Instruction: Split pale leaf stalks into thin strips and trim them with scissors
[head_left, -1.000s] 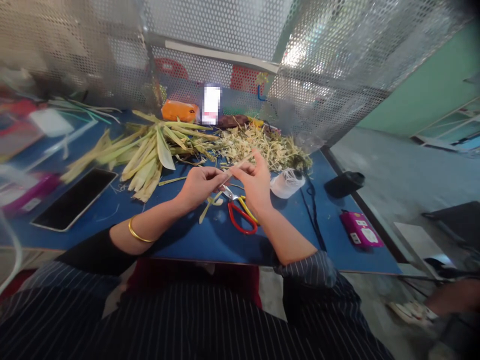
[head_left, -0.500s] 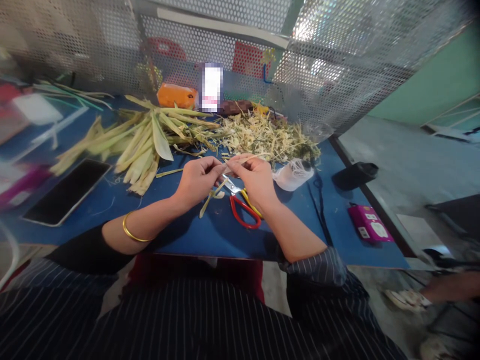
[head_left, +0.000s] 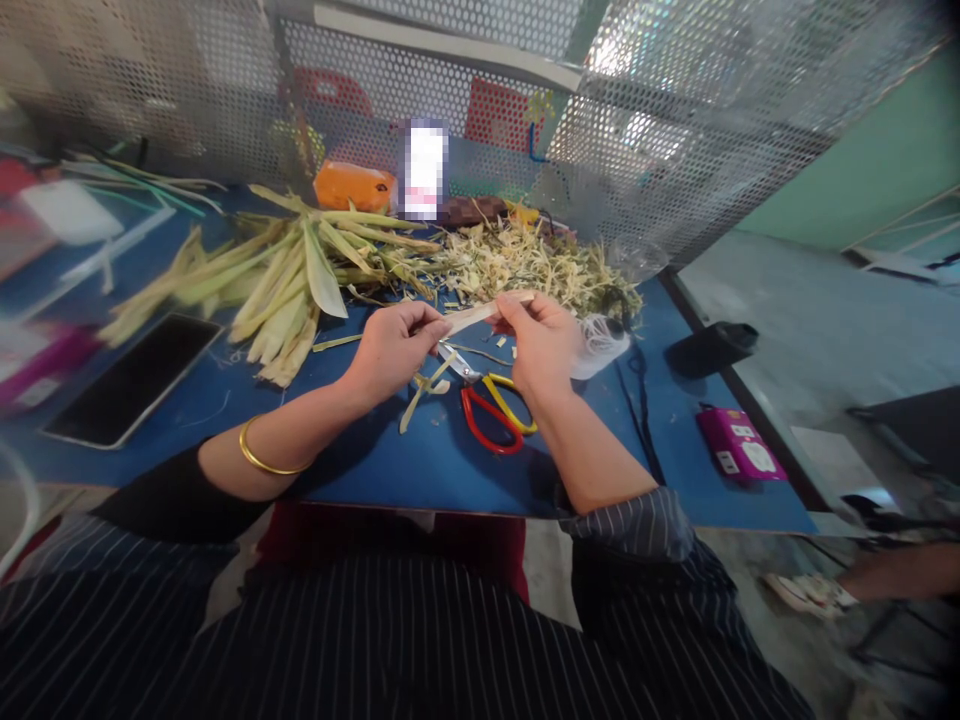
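Note:
A pale strip of dried leaf stretches between my hands above the blue table. My left hand pinches its left end between thumb and fingers. Its other end is gripped by my right hand, a little higher. Below the strip lie scissors with one red and one yellow handle; their blade tips are partly behind my left fingers. Small leaf scraps rest beside the blades. Just past my right hand stands a white wrapped roll, partly covered by that hand.
A bundle of long leaves lies back left, beside a heap of shredded strips. A dark phone is at left. Right are a black cylinder and a purple pack. Perforated metal mesh rises behind the table.
My right hand has moved right and slightly up, away from my left hand. More of the leaf strip and of the scissors' yellow handle now shows. My left hand has hardly moved.

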